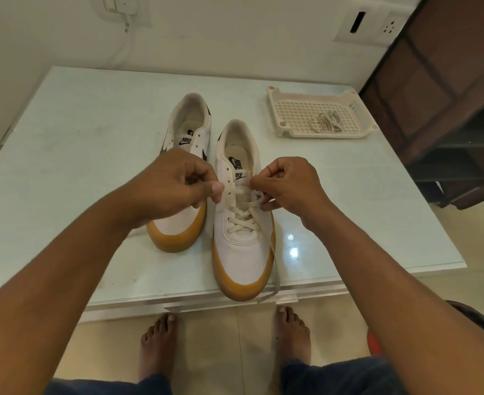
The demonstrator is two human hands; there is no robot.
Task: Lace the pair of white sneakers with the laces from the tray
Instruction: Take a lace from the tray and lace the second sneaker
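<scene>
Two white sneakers with gum soles stand on the table, toes toward me. The right sneaker [242, 246] carries a cream lace [242, 216] crossed through its lower eyelets. My left hand [178, 183] pinches the lace at the sneaker's left eyelet row. My right hand [286, 185] pinches the lace at the right eyelet row. One loose lace end trails down past the toe to the table edge. The left sneaker [188, 132] has no lace and is partly hidden behind my left hand. A second bundled lace [326, 122] lies in the tray [278, 99].
The glass-topped table [92, 138] ends just past the sneaker toes; my bare feet stand on the tiled floor below. A dark wooden shelf unit [448, 109] stands at the right. Wall sockets sit behind the table.
</scene>
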